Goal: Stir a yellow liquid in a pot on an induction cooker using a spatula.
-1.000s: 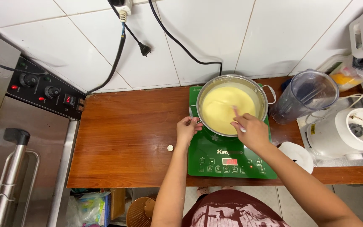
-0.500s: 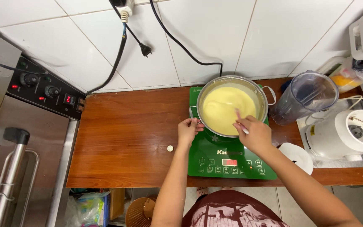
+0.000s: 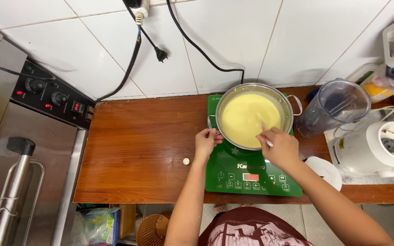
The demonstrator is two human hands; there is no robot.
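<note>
A steel pot point(image 3: 253, 89) full of pale yellow liquid point(image 3: 247, 116) stands on a green induction cooker point(image 3: 233, 175). My left hand point(image 3: 206, 142) grips the pot's left handle. My right hand point(image 3: 280, 146) is at the pot's near right rim, closed on a white utensil point(image 3: 267, 140) whose tip dips into the liquid.
A brown wooden counter point(image 3: 137, 146) carries a small white cap point(image 3: 186, 161), a blender jug point(image 3: 336, 107), a white lid point(image 3: 325, 169) and a white appliance point(image 3: 381, 148). A steel machine with knobs point(image 3: 46, 98) stands at the left. Black cables point(image 3: 192, 43) hang on the tiled wall.
My right hand has shifted the utensil slightly within the liquid along the near right side of the pot. My left hand stays on the handle.
</note>
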